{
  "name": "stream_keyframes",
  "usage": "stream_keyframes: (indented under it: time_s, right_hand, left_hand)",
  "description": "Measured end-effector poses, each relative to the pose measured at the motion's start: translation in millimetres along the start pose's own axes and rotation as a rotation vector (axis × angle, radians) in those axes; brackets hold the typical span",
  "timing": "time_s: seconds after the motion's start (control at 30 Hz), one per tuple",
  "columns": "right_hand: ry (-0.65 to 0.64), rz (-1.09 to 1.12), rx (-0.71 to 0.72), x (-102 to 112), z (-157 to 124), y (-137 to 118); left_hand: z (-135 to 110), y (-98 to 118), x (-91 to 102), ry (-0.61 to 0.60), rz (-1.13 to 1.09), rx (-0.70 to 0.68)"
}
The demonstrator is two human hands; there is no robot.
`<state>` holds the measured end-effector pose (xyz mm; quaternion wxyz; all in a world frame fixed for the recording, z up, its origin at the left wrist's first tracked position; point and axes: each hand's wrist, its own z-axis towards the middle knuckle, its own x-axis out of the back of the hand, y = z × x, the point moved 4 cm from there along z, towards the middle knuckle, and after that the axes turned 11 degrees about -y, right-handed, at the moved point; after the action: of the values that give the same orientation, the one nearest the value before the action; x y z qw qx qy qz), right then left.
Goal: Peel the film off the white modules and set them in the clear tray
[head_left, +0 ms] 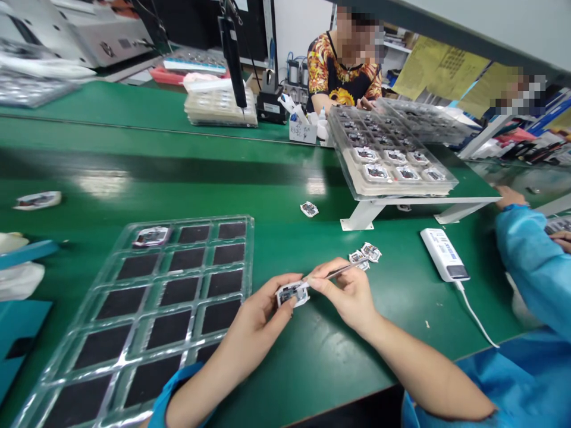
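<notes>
My left hand [263, 306] pinches a small white electronic part [292, 293] just above the green table. Its fingers are closed round the part. My right hand [345, 292] grips thin metal tweezers [339, 271], whose tip touches the part's right side. Two more small white parts [366, 255] lie on the table just beyond my right hand. A clear plastic tray [134, 333] with dark square pockets lies to my left; one part [151, 236] sits in its far left pocket.
A raised stand holds stacked clear trays [392, 154] full of parts at the back right. A white power bank [444, 254] with a cable lies at right. Loose parts [309, 208] lie mid-table. A co-worker's blue sleeve [530, 261] reaches in at right; another person sits across the table.
</notes>
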<state>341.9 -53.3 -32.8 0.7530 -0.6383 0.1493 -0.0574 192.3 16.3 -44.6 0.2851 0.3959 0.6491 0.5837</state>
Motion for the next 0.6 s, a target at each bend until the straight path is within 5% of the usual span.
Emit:
stream_keyframes:
  time_s: [0.6]
  right_hand:
    - [-0.011,0.055,0.082,-4.7,-1.4,-2.9]
  left_hand:
    - [0.1,4.9,4.0,0.050,0.029,0.028]
